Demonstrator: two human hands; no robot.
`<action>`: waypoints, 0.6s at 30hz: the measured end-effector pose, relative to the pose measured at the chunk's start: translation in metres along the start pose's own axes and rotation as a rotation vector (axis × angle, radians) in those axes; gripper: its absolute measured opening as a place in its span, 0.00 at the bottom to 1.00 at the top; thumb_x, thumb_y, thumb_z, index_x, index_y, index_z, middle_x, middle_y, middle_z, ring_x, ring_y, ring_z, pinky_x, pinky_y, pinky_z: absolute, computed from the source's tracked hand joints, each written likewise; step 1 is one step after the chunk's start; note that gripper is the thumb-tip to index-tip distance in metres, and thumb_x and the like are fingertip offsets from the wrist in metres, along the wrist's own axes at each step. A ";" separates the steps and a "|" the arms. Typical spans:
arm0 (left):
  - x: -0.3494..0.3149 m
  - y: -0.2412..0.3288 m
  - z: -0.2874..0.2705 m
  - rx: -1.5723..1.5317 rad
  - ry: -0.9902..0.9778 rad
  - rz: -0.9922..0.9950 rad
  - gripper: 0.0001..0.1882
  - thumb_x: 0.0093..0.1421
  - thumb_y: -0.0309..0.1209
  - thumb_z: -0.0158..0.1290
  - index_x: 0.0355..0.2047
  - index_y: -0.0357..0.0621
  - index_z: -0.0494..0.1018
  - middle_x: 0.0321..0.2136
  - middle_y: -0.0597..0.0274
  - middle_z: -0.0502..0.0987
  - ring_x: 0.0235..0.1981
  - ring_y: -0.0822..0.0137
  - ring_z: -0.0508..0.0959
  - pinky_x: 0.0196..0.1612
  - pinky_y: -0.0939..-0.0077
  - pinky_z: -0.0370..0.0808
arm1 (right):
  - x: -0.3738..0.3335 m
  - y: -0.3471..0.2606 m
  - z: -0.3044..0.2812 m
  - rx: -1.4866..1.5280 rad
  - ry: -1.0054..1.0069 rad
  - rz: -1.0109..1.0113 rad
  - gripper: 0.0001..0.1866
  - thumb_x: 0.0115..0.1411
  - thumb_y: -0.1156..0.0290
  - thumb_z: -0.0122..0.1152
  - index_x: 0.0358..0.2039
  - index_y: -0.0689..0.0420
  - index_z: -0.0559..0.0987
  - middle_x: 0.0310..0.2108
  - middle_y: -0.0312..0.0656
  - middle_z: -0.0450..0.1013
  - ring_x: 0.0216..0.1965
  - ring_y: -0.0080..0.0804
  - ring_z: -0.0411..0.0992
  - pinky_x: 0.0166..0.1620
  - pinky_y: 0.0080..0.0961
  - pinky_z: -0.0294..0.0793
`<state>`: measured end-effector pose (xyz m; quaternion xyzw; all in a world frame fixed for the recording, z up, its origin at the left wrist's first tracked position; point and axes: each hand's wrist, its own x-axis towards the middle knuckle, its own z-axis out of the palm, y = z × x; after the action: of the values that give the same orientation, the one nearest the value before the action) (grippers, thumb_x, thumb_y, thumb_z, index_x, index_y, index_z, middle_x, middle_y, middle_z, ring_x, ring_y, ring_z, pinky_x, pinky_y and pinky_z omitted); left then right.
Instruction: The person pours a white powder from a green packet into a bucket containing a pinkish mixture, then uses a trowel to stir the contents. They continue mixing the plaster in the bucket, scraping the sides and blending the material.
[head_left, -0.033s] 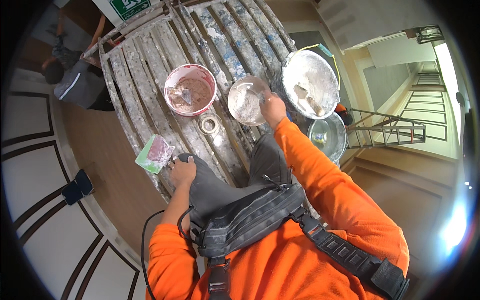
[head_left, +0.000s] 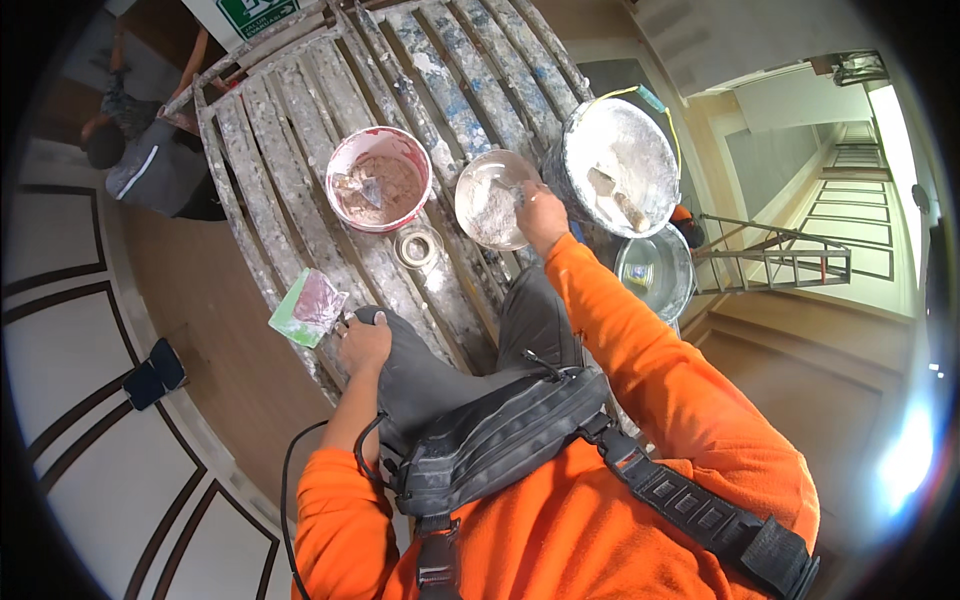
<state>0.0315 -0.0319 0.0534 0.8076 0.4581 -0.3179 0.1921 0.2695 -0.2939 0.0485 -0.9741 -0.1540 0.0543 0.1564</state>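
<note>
My left hand (head_left: 362,342) rests by my left knee, closed on a green putty spreader (head_left: 296,318) whose blade is smeared with pinkish-white filler. My right hand (head_left: 541,215) is closed at the right rim of a round mixing bowl (head_left: 470,215) with whitish powder or paste in it. A small greyish blade, apparently a putty knife (head_left: 511,190), juts from my right fingers into the bowl; its handle is hidden in my grip. Left of the bowl stands a pink-and-red bucket (head_left: 338,205) with pinkish filler and a scraper (head_left: 371,190) inside. A tape roll (head_left: 418,247) lies between them.
All this stands on a splattered slatted platform (head_left: 262,150). A large white-filled bucket (head_left: 625,130) with a trowel (head_left: 628,210) stands right, beside a water bucket (head_left: 683,280). A co-worker (head_left: 165,170) is at far left. Ladders (head_left: 775,260) stand right; a black cable (head_left: 289,480) hangs by my left arm.
My right hand has shifted very slightly left at the bowl's rim. Otherwise the things and my left hand look the same.
</note>
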 end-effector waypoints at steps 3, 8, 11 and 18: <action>0.007 0.002 0.002 0.011 -0.020 -0.024 0.38 0.65 0.53 0.49 0.64 0.34 0.64 0.66 0.41 0.62 0.67 0.45 0.62 0.68 0.55 0.61 | -0.013 -0.006 0.015 -0.029 -0.124 -0.034 0.19 0.56 0.72 0.61 0.49 0.58 0.75 0.41 0.56 0.76 0.39 0.59 0.77 0.43 0.46 0.78; 0.014 0.006 -0.003 0.003 -0.037 -0.022 0.37 0.66 0.53 0.48 0.63 0.33 0.64 0.66 0.41 0.62 0.67 0.46 0.62 0.68 0.56 0.61 | -0.028 -0.014 -0.008 0.001 -0.101 -0.085 0.21 0.54 0.78 0.60 0.50 0.57 0.75 0.44 0.57 0.74 0.41 0.57 0.77 0.44 0.46 0.79; 0.014 0.008 -0.004 0.006 -0.046 -0.018 0.37 0.66 0.53 0.48 0.64 0.34 0.64 0.66 0.42 0.61 0.67 0.46 0.61 0.68 0.56 0.61 | 0.000 -0.011 -0.007 0.008 -0.024 -0.086 0.21 0.53 0.79 0.60 0.50 0.58 0.75 0.45 0.58 0.73 0.42 0.58 0.76 0.45 0.46 0.78; 0.017 0.009 0.001 0.033 -0.048 -0.011 0.38 0.66 0.53 0.48 0.64 0.34 0.63 0.67 0.42 0.60 0.67 0.45 0.62 0.68 0.55 0.61 | 0.029 -0.013 0.012 -0.024 -0.119 -0.307 0.23 0.56 0.82 0.52 0.53 0.55 0.75 0.47 0.59 0.72 0.47 0.56 0.75 0.47 0.45 0.77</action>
<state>0.0455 -0.0267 0.0410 0.8004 0.4523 -0.3457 0.1878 0.2911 -0.2697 0.0395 -0.9359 -0.3108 0.0855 0.1420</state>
